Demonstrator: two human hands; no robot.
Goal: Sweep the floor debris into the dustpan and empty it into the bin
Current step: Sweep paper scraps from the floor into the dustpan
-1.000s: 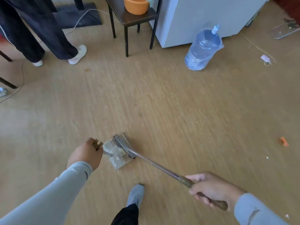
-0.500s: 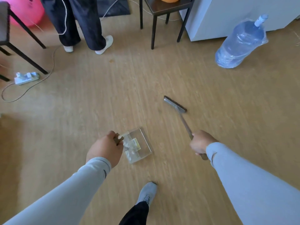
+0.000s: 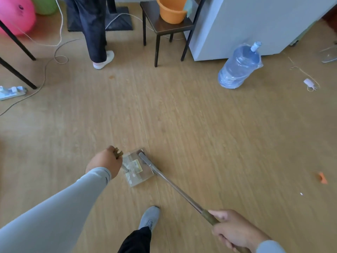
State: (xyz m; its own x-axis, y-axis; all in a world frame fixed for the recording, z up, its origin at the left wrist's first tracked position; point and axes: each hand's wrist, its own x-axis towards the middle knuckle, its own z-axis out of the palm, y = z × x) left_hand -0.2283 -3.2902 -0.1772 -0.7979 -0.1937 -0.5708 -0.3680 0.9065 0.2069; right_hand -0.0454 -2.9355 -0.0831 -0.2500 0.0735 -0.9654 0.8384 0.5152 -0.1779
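1. My left hand [image 3: 104,162] is curled tight round the dustpan's handle, fingers closed on it.
2. The dustpan [image 3: 137,168] sits flat on the floor [image 3: 200,125], near centre, with bits of paper inside.
3. My right hand [image 3: 235,231] grips the broom [image 3: 175,187] by its brown handle, near right.
4. The broom's head rests on the dustpan's far edge.
5. An orange scrap [image 3: 322,178] lies well to the right.

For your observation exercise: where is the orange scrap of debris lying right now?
In the head view, the orange scrap lies on the floor at far right, well apart from the dustpan, with a white speck nearby.
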